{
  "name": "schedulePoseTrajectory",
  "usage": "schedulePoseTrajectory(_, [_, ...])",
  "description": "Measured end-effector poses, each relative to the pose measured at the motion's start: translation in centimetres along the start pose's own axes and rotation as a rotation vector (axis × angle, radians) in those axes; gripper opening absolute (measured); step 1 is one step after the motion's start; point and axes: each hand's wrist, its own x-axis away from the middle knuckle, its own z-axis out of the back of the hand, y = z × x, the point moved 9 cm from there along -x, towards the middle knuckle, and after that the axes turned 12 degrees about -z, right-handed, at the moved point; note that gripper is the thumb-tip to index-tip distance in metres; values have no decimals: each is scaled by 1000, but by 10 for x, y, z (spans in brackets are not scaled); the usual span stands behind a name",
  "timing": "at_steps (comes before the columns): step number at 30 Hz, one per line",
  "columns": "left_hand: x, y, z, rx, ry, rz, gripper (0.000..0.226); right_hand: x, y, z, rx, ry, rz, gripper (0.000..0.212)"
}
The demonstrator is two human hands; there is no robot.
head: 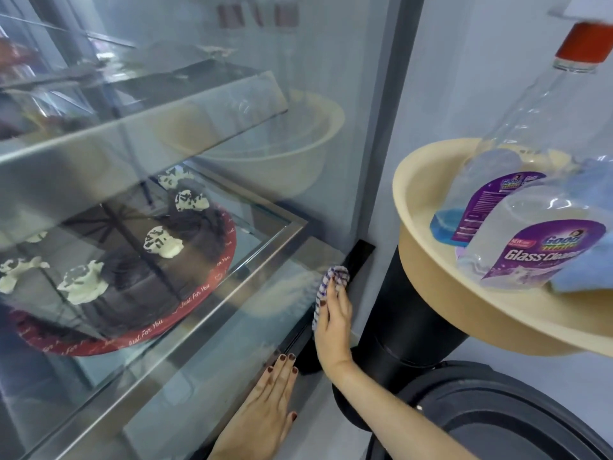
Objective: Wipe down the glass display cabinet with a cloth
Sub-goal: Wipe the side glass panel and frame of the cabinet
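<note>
While the right hand (333, 315) presses the blue-and-white checked cloth (335, 277) against the pane, its fingers lie long over the fabric and its thumb pins the near edge, so the cloth is pinched rather than loose, with a bunch of it showing past the fingertips. That bunch sits at the low right corner of the tall glass display cabinet (326, 107), touching the dark frame strip there. From this hold nearly all the glass to be wiped lies up and to the left, and the hand's long axis already points up the frame edge, so I judge a stroke upward along that edge to be the natural next move. The left hand (267, 401) rests flat with fingers spread on the lower glass, just below and left of the right wrist, steadying and holding nothing. Behind the glass stands a round chocolate cake on a red board (132, 260). Off to the right, well apart, a beige plastic basin (464, 313) carries a clear glass-cleaner bottle (544, 250).
</note>
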Motion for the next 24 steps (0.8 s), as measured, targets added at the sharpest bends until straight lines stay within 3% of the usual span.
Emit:
schedulePoseTrajectory(4, [0,2,0,27,6,-26,59,-16,33,-2,355,18,-19,48])
schedulePoseTrajectory(10, [0,1,-2,19,20,-5,56,-69,32,23,464,182,-153,51])
schedulePoseTrajectory(14, [1,-1,5,-6,40,26,62,-102,32,33,575,132,-248,55])
schedulePoseTrajectory(19, [-4,-1,5,-30,-11,17,66,-41,39,7,724,78,-101,62])
schedulePoseTrajectory(24, [1,3,8,-28,-54,-4,63,-44,33,8,684,82,-178,61])
